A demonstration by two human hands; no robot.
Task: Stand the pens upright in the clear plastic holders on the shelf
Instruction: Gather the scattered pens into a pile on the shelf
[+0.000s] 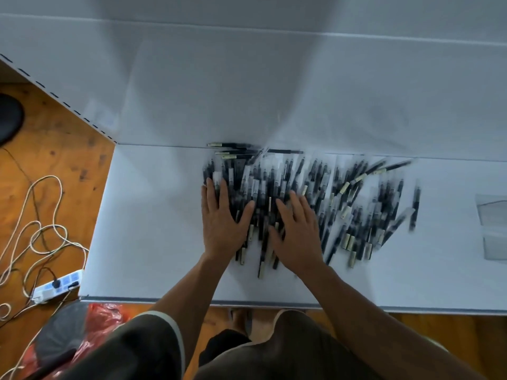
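Your left hand (222, 220) and right hand (297, 231) lie flat, fingers (216, 192) spread wide, on the pens (343, 204) heaped on the white tabletop (153, 229); nothing gripped.

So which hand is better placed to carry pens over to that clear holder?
Probably the right hand: it lies flat on the pens nearer the clear holder at the shelf's right edge. The left hand rests on the pile's far left.

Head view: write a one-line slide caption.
Both hands, left and right, press flat on loose pens spread across the white shelf.
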